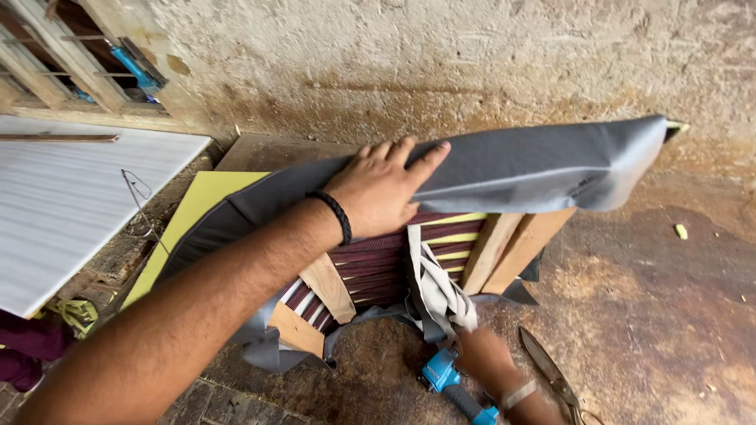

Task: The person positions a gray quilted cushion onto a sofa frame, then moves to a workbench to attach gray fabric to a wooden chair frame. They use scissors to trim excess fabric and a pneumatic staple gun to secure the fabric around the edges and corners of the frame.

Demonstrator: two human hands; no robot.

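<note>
My left hand (378, 189) lies flat, fingers spread, on grey fabric (535, 161) that covers a wooden seat frame (512, 244) standing on edge on the floor. Maroon and yellow webbing straps (378, 264) stretch across the frame's open underside. A black band circles that wrist. My right hand (484, 354) is low at the frame's bottom edge, closed around a blue staple gun (445, 378), right by a loose fold of grey fabric (437, 291).
Large scissors (551, 374) lie on the stained floor at the right of my right hand. A yellow board (197, 205) and a white corrugated sheet (71, 197) lean at the left. A rough plaster wall (441, 55) stands behind.
</note>
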